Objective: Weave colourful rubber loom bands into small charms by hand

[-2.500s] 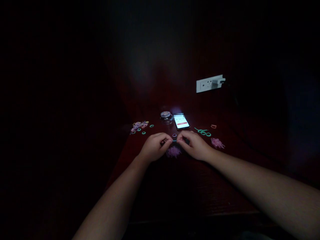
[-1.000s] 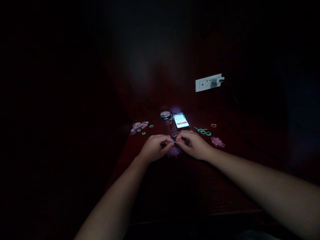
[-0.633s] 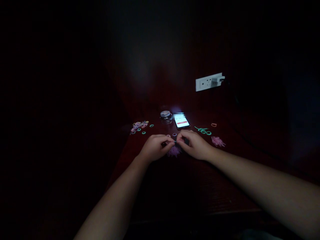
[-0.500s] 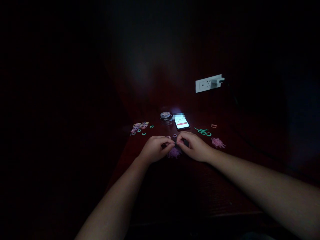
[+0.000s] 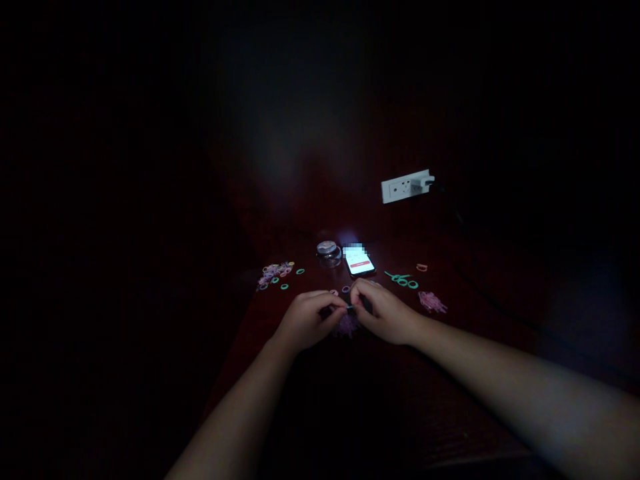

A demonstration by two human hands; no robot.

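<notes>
My left hand and my right hand meet in the middle of the dark red table, thumbs and forefingers pinched. A short stretch of a thin, pale elastic band shows between the fingertips, held at both ends; the rest of it is hidden. Just below the fingers lies a pile of purple elastic bands. A pink band and a single purple band rest on the table just beyond the hands.
Behind the hands stand a small clear lidded jar and a lit phone. Mixed bands lie at left; green bands, pink bands and an orange band at right. A wall socket holds a plug.
The whole view has shifted, so the table things and hands appear lower and slightly left. Both hands keep their pinch on the thin band, with little visible movement.
</notes>
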